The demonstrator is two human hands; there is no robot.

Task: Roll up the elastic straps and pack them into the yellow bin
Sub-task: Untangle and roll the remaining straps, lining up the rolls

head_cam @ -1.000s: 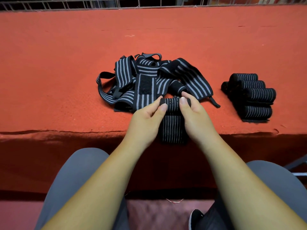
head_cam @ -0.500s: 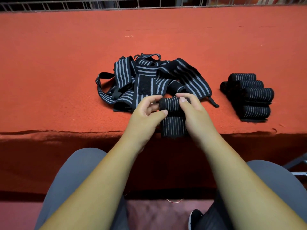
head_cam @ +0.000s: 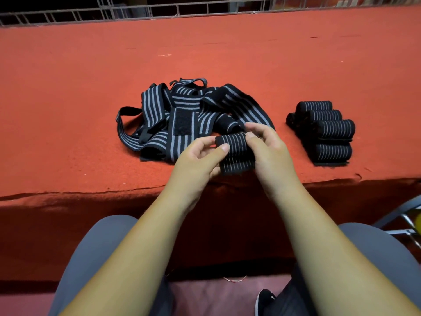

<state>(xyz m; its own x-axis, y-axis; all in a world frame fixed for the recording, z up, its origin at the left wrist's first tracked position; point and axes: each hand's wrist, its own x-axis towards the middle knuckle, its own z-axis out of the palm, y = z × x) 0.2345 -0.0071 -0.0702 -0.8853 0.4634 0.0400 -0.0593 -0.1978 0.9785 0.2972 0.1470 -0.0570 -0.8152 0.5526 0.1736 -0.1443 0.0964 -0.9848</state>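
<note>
Left grip [head_cam: 198,158] and right grip [head_cam: 271,153] both pinch the part-rolled striped strap [head_cam: 234,151] at its ends. Loose straps [head_cam: 182,115] lie just beyond; rolled straps [head_cam: 323,131] sit off right.

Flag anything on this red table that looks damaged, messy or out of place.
The red cover is ragged along its front edge, with a small nick near the right. The unrolled straps lie in a tangled heap; the finished rolls sit tidily stacked.
</note>
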